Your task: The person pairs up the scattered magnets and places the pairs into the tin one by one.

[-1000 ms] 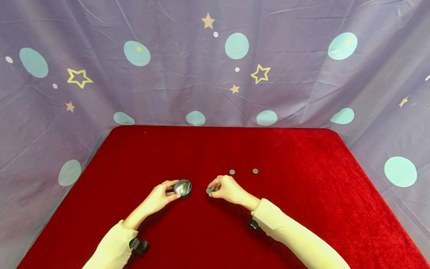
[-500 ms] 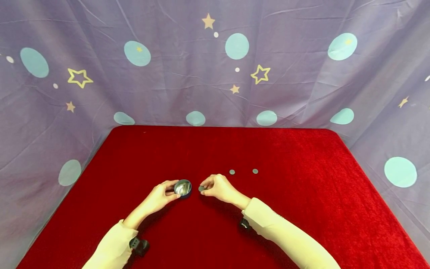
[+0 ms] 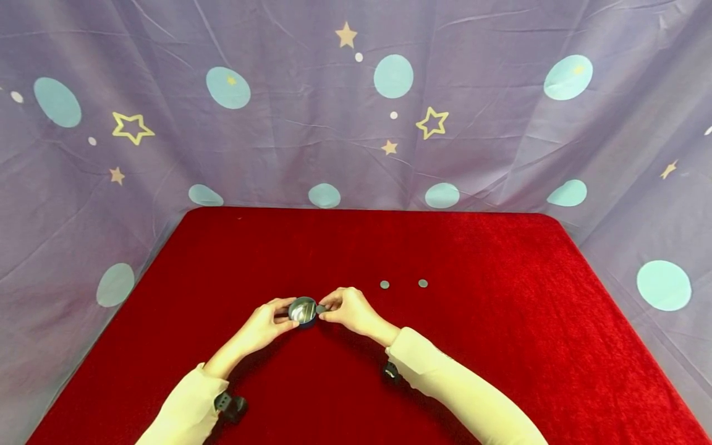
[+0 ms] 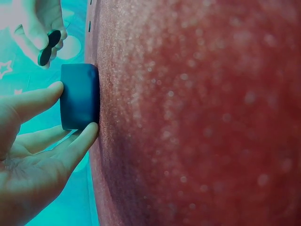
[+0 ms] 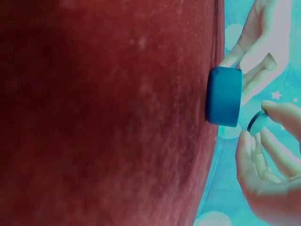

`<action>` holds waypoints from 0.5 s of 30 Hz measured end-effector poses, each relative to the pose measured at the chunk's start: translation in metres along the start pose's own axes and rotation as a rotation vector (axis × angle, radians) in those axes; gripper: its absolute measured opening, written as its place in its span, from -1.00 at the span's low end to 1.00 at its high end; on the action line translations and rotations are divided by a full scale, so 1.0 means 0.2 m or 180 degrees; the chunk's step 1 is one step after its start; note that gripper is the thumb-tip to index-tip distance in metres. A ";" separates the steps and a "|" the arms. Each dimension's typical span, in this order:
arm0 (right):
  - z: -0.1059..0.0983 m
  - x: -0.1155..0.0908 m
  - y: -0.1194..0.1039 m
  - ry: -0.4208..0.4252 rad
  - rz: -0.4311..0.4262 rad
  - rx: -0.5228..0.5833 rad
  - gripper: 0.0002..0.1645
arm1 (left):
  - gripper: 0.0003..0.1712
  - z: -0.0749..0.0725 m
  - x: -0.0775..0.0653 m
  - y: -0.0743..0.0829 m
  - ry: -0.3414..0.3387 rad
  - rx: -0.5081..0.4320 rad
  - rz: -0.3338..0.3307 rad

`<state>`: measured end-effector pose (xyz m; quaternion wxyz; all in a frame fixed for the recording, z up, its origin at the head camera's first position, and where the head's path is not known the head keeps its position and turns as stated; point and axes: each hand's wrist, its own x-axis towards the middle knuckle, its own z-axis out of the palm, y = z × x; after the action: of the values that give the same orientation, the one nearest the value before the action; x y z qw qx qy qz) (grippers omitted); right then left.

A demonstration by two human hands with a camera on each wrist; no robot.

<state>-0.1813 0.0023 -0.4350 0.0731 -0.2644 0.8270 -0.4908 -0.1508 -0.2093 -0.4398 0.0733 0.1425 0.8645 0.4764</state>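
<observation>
A small round dark-blue container with a shiny, silvery inside stands on the red cloth in the head view. My left hand holds its left side, thumb and fingers on opposite sides of the wall. Between thumb and fingertips, my right hand pinches a thin, coin-like grey disc at the container's right rim. In the right wrist view the disc is tilted, just beyond the container's open side and apart from it. Two similar discs, one nearer and one farther right, lie flat on the cloth.
The red velvet cloth covers the table. A purple curtain with stars and dots hangs behind and along both sides. Black wrist devices are strapped at both sleeves.
My right hand has moved left with the pinched disc, from beside the container up to its right rim. The left hand, the container and the two lying discs have stayed put.
</observation>
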 end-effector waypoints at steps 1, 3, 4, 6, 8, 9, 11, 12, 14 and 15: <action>0.01 0.00 0.00 0.0003 0.0037 0.0000 -0.82 | -0.44 0.00 0.00 0.01 -0.0006 0.0003 -0.0006; 0.02 0.01 -0.01 0.0008 0.0069 -0.0016 -0.81 | -0.46 0.00 0.00 0.02 -0.0018 0.0019 -0.0021; 0.02 0.02 -0.01 0.0010 0.0080 -0.0021 -0.81 | -0.46 0.00 0.00 0.02 -0.0021 0.0023 -0.0038; 0.03 0.02 -0.02 0.0003 0.0101 -0.0014 -0.80 | -0.46 0.00 0.00 0.02 -0.0031 0.0035 -0.0055; 0.04 0.03 -0.03 0.0018 0.0106 -0.0014 -0.80 | -0.46 0.00 0.00 0.02 -0.0026 0.0038 -0.0049; 0.04 0.03 -0.04 0.0024 0.0106 -0.0004 -0.80 | -0.45 0.00 0.00 0.01 -0.0025 0.0034 -0.0041; 0.05 0.04 -0.04 0.0050 0.0103 0.0017 -0.80 | -0.44 0.00 0.00 0.00 -0.0029 0.0027 -0.0015; 0.06 0.04 -0.04 0.0062 0.0106 0.0027 -0.80 | -0.43 0.00 0.00 0.00 -0.0029 0.0021 -0.0007; 0.07 0.05 -0.04 0.0073 0.0130 0.0069 -0.80 | -0.42 0.00 0.01 -0.01 -0.0045 0.0007 0.0002; 0.07 0.05 -0.04 0.0079 0.0151 0.0087 -0.80 | -0.42 0.00 0.01 -0.01 -0.0059 0.0010 0.0007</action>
<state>-0.1814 -0.0171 -0.4341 0.0781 -0.2375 0.8271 -0.5033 -0.1523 -0.2094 -0.4418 0.0806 0.1480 0.8644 0.4738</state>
